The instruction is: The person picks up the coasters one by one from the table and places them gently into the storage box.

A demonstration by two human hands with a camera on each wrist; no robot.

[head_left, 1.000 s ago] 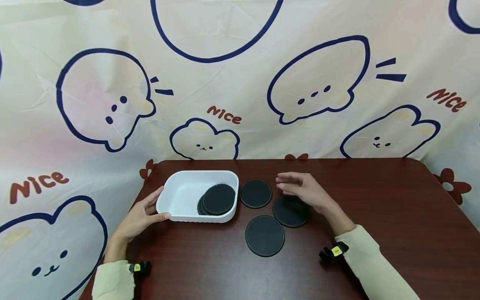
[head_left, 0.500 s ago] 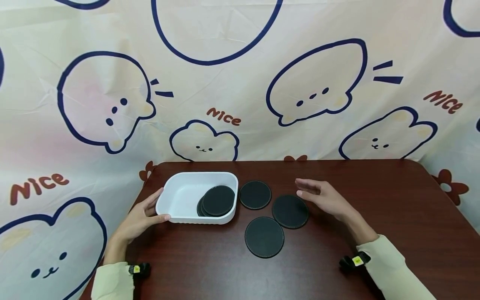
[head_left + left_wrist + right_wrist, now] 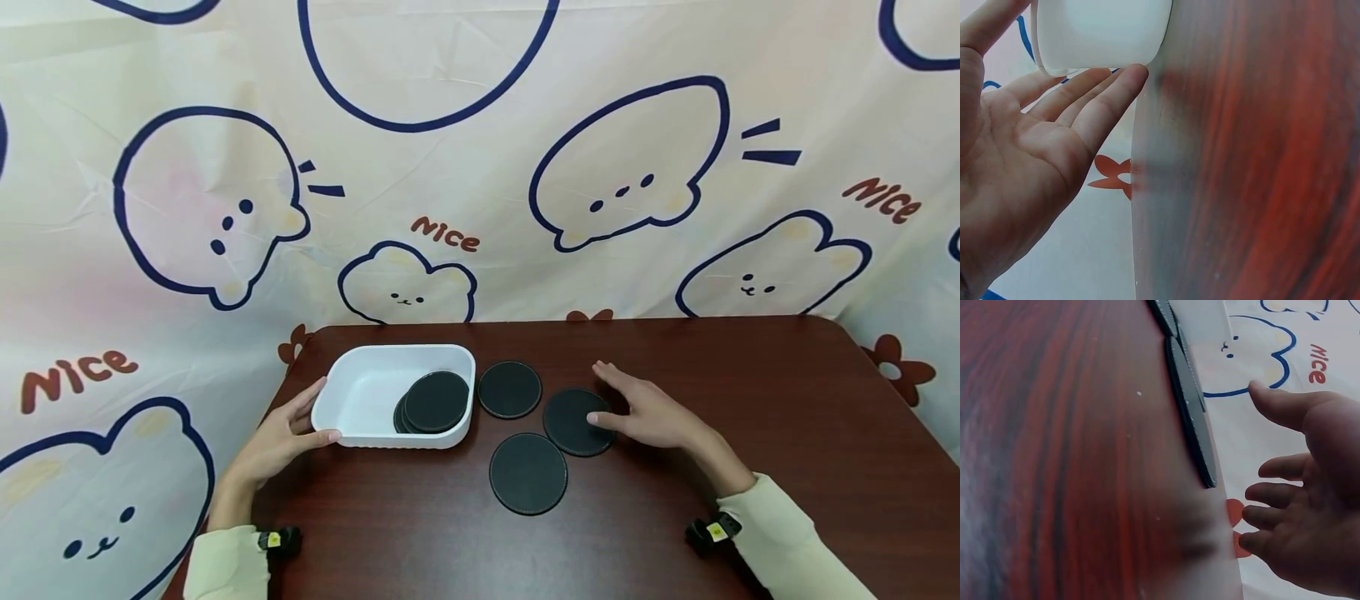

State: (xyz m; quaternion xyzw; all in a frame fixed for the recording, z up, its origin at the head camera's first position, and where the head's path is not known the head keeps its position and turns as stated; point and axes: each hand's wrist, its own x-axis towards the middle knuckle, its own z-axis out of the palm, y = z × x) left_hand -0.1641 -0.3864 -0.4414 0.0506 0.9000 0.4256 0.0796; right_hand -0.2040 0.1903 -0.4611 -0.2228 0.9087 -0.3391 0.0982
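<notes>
My left hand (image 3: 276, 435) holds the left end of a white tray (image 3: 352, 396), thumb at its near corner and fingers along its left side. In the left wrist view, fingertips meet the wall of the white tray (image 3: 1104, 37). Several round black coasters (image 3: 437, 402) lie overlapping inside the tray's right end. Three more lie flat on the table: a far coaster (image 3: 510, 389), a near coaster (image 3: 528, 474) and a right coaster (image 3: 573, 423). My right hand (image 3: 652, 410) is spread over the right coaster's right edge, its thumb overlapping it; nothing is in its palm.
The dark red-brown wooden table (image 3: 757, 400) reaches far to the right of the coasters. Behind it hangs a pale cloth (image 3: 510, 283) with cartoon drawings. A black wrist camera (image 3: 712, 532) sits at the right cuff.
My right hand has drawn back to the right from over the right coaster, uncovering most of it, and its thumb has spread away from the fingers. Left hand, tray and coasters stay put.
</notes>
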